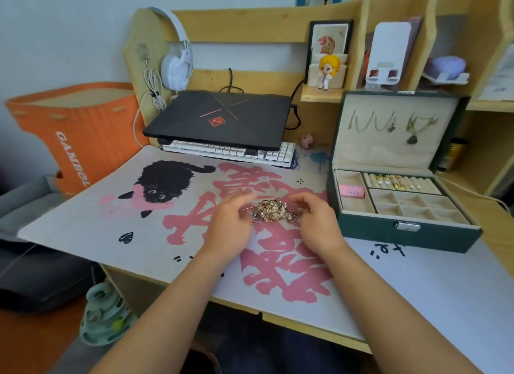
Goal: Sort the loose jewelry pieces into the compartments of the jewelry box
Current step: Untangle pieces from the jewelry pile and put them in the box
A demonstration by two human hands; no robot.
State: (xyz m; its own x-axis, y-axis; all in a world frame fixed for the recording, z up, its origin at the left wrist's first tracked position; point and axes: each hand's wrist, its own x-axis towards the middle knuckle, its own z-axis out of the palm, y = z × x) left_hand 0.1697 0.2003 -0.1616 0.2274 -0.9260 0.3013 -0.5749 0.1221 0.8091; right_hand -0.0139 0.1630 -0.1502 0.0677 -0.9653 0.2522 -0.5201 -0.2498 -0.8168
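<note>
Two hands flank a tangled pile of jewelry [274, 210] on the desk mat [83, 220]: the left hand [228, 223] and right hand [315, 220], fingers loosely curled, touch its edges, though whether either grips a piece cannot be told. Both forearms reach forward. Right of the pile, the green jewelry box [403, 234] stands open.

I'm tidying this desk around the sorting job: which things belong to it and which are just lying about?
Job:
jewelry pile
jewelry box
left hand
right hand

Lying about:
laptop
keyboard
headphones
figurine
orange bin
desk mat
</note>
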